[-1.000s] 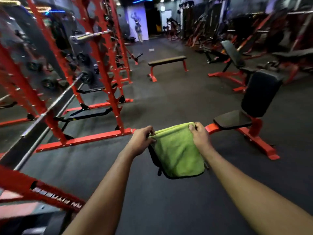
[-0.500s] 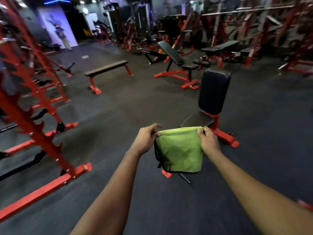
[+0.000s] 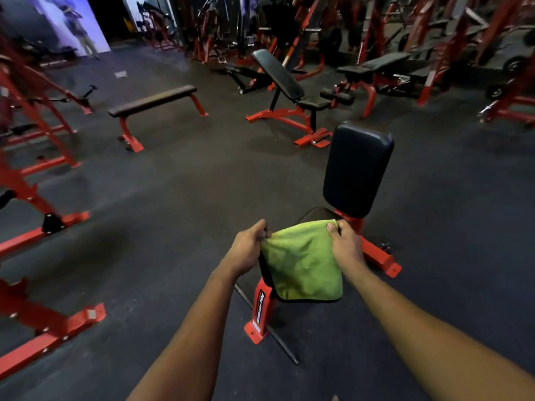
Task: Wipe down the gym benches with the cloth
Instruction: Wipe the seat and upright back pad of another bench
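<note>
I see a green cloth with a dark edge, hanging folded and stretched by its top corners, in front of an upright bench. That bench has a black back pad standing nearly vertical, a dark seat partly hidden behind the cloth, and a red frame. Farther off stand a flat bench and an incline bench, both black-padded on red legs.

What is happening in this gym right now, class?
A person holds a green cloth stretched between the left hand and right hand, each pinching a top corner. It hangs in front of an upright seat bench with a red frame. The cloth does not appear to touch the padding yet. A flat bench and an incline bench stand farther back.
</note>
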Available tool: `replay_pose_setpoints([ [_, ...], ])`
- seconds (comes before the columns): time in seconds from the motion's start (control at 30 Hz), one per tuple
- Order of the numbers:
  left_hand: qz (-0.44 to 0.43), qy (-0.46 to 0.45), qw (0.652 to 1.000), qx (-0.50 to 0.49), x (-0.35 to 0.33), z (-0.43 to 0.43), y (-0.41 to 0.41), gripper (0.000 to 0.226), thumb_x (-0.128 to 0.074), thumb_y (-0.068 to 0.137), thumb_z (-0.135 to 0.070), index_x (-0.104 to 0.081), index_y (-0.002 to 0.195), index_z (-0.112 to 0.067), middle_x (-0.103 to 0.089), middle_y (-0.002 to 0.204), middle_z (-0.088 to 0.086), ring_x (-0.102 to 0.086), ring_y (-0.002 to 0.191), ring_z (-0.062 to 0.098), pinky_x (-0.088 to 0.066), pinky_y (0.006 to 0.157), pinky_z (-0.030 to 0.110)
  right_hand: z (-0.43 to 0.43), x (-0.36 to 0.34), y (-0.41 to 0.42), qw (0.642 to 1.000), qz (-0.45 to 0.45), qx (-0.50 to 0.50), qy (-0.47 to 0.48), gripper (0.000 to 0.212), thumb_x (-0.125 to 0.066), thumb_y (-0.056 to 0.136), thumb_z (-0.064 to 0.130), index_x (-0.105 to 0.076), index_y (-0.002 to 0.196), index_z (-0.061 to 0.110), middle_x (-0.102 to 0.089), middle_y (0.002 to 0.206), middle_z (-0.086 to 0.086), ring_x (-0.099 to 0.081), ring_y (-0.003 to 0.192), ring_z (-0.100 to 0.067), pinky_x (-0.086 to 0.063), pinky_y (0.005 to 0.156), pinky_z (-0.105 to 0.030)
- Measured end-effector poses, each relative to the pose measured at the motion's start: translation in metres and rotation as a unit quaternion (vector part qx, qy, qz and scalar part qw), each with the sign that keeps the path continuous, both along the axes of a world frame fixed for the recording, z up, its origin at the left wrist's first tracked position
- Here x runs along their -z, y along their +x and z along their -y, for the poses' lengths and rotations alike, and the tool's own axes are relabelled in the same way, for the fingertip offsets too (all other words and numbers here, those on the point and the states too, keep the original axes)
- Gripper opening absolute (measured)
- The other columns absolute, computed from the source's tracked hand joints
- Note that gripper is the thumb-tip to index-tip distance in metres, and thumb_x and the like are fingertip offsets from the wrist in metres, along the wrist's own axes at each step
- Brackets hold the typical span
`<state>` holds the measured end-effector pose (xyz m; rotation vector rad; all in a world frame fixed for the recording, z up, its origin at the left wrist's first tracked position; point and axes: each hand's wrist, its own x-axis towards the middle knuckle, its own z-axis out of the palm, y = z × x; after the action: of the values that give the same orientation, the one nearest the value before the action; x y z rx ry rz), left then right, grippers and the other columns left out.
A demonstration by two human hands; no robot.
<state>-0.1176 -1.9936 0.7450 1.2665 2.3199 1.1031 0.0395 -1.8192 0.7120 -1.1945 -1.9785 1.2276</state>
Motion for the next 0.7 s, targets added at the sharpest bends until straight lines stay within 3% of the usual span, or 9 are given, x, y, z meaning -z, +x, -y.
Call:
replay_pose_setpoints([
  [0.1, 0.048, -0.039, 0.998, 0.000, 0.024, -0.040, -0.015, 0.012, -0.066, 0.091, -0.016, -0.055, 0.093, -0.012, -0.058, 0.074, -0.007, -0.053, 0.060, 0.007, -0.048, 0.061, 0.027, -0.046, 0.017, -0.023, 0.999, 0.033, -0.008, -0.013, 0.025, -0.048, 0.103, 0.027, -0.056, 0.101, 0.003, -0.062, 0.091, -0.021, -0.059, 0.090, -0.035, -0.034, 0.070, -0.035],
  [0.2, 0.054, -0.074, 0.996, 0.002, 0.058, -0.070, -0.033, 0.030, -0.079, 0.078, -0.010, -0.056, 0.096, -0.008, -0.060, 0.076, -0.006, -0.052, 0.064, 0.005, -0.042, 0.061, 0.018, -0.081, 0.048, -0.044, 0.998, 0.062, -0.021, -0.023, 0.024, -0.050, 0.102, 0.027, -0.058, 0.104, 0.003, -0.064, 0.097, -0.026, -0.061, 0.095, -0.038, -0.029, 0.068, -0.032],
  [0.37, 0.063, -0.138, 0.988, 0.010, 0.112, -0.106, -0.059, 0.019, -0.072, 0.082, -0.005, -0.069, 0.100, -0.008, -0.071, 0.088, 0.005, -0.063, 0.079, 0.012, -0.046, 0.069, 0.026, -0.110, 0.102, -0.059, 0.991, 0.128, -0.019, -0.024, 0.022, -0.051, 0.101, 0.027, -0.057, 0.098, 0.007, -0.065, 0.094, -0.025, -0.061, 0.093, -0.042, -0.033, 0.068, -0.037],
  [0.5, 0.119, -0.181, 0.976, 0.037, 0.152, -0.134, -0.076, 0.014, -0.064, 0.089, -0.007, -0.068, 0.102, -0.011, -0.071, 0.092, 0.006, -0.065, 0.078, 0.017, -0.050, 0.067, 0.027, -0.120, 0.136, -0.070, 0.976, 0.213, 0.036, -0.022, 0.022, -0.049, 0.101, 0.033, -0.060, 0.108, 0.015, -0.056, 0.107, -0.020, -0.054, 0.101, -0.042, -0.039, 0.090, -0.044],
  [0.63, 0.164, -0.210, 0.962, 0.066, 0.196, -0.156, -0.092, 0.013, -0.063, 0.089, -0.006, -0.068, 0.099, -0.013, -0.071, 0.094, 0.001, -0.063, 0.082, 0.009, -0.044, 0.067, 0.011, -0.135, 0.158, -0.094, 0.969, 0.233, 0.066, 0.047, 0.017, -0.057, 0.096, 0.027, -0.064, 0.106, 0.015, -0.047, 0.092, -0.013, -0.054, 0.089, -0.043, -0.043, 0.080, -0.042],
  [0.7, 0.183, -0.213, 0.958, 0.061, 0.223, -0.165, -0.101, 0.015, -0.060, 0.088, -0.006, -0.069, 0.097, -0.013, -0.072, 0.092, 0.000, -0.065, 0.083, 0.008, -0.047, 0.074, 0.016, -0.150, 0.175, -0.117, 0.974, 0.183, 0.021, 0.131, 0.014, -0.059, 0.093, 0.024, -0.065, 0.099, 0.013, -0.056, 0.086, -0.012, -0.054, 0.086, -0.040, -0.045, 0.075, -0.042],
])
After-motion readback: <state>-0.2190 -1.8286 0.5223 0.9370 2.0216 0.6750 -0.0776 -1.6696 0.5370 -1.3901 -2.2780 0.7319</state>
